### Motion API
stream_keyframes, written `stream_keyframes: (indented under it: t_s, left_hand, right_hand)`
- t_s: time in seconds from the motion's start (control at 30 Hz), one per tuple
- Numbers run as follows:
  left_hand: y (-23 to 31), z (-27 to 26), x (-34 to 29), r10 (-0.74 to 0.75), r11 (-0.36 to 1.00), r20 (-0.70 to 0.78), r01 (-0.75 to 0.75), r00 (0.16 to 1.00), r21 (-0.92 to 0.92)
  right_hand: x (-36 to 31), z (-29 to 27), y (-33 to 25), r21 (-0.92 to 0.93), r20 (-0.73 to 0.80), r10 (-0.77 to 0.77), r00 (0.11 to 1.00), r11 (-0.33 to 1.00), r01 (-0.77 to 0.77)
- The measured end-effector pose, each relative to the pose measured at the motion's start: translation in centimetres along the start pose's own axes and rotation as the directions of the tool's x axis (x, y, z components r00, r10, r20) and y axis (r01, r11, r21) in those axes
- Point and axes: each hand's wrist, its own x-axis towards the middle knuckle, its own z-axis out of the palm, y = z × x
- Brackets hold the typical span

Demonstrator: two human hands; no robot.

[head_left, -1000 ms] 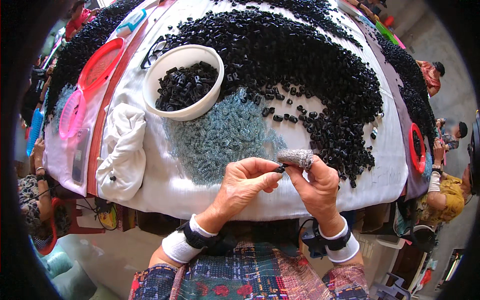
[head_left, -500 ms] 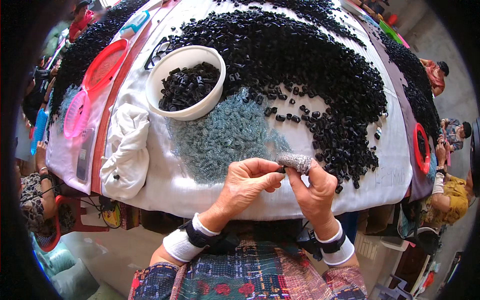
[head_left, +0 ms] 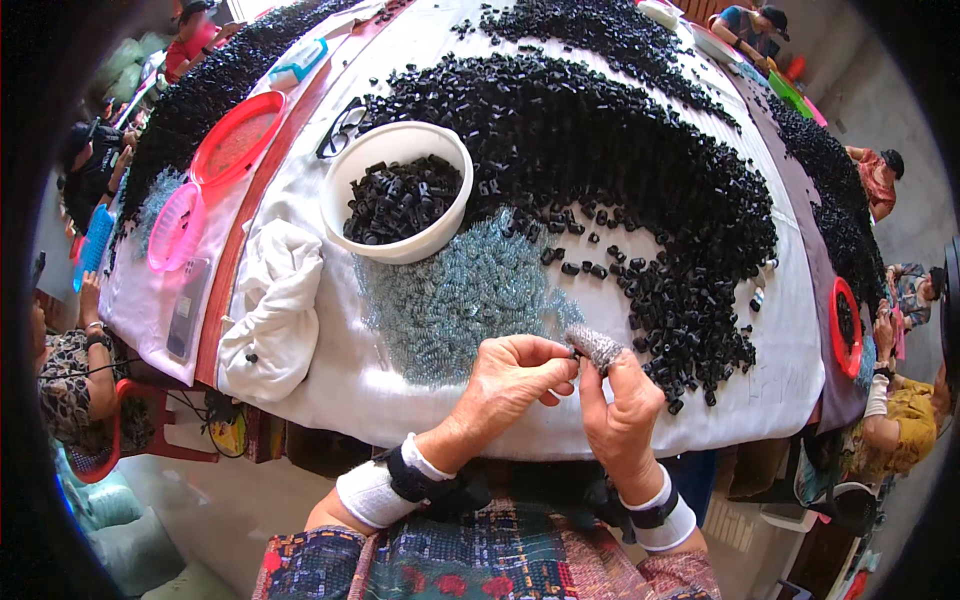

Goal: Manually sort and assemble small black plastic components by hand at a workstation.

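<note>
My left hand (head_left: 505,385) is closed in a pinch, thumb against index finger, at a small black plastic piece (head_left: 574,353). From the other side my right hand (head_left: 625,412) pinches at the same spot, its thumb meeting a grey textured wrap (head_left: 597,347) that seems to cover the index finger. The fingers hide most of the piece. Just beyond the hands lies a heap of small pale-blue clear springs (head_left: 455,300). A wide bank of small black plastic pieces (head_left: 590,130) curves behind it and down the right side.
A white tub (head_left: 345,228) of black pieces stands left of the springs. Left of it lie a crumpled white cloth (head_left: 268,310) and eyeglasses (head_left: 343,128). Red (head_left: 235,140) and pink baskets (head_left: 175,228) sit on the left table. Other people work along both sides.
The view has shifted, so the tub and cloth appear farther right and lower. My hands stay together, and the grey-wrapped finger now slants more downward to the right.
</note>
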Motion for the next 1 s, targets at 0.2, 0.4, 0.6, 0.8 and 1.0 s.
stream_keyframes:
  t_s: [0.2, 0.4, 0.6, 0.8, 1.0]
  left_hand:
    - [0.1, -0.4, 0.2, -0.034, 0.986, 0.021, 0.037, 0.999, -0.16]
    - [0.2, -0.5, 0.1, -0.054, 0.975, 0.033, 0.06, 0.998, -0.215]
    - [-0.6, -0.9, 0.2, -0.032, 0.981, 0.019, 0.035, 0.999, -0.191]
    - [-0.2, -1.1, 0.1, -0.054, 0.987, 0.035, 0.059, 0.998, -0.151]
    - [-0.7, -1.2, 0.2, -0.076, 0.985, 0.024, 0.079, 0.997, -0.153]
  right_hand:
    - [1.4, -1.1, -0.9, 0.009, 0.118, -0.091, 0.989, 0.996, 0.091]
    - [1.2, -0.3, 0.1, -0.129, 0.188, -0.152, 0.97, 0.976, 0.178]
    - [1.6, -0.3, -0.4, -0.189, 0.235, -0.201, 0.951, 0.95, 0.247]
    - [1.7, -0.3, -0.5, -0.206, 0.263, -0.196, 0.944, 0.945, 0.254]
    - [1.4, -0.1, -0.5, -0.22, 0.272, -0.197, 0.942, 0.94, 0.26]
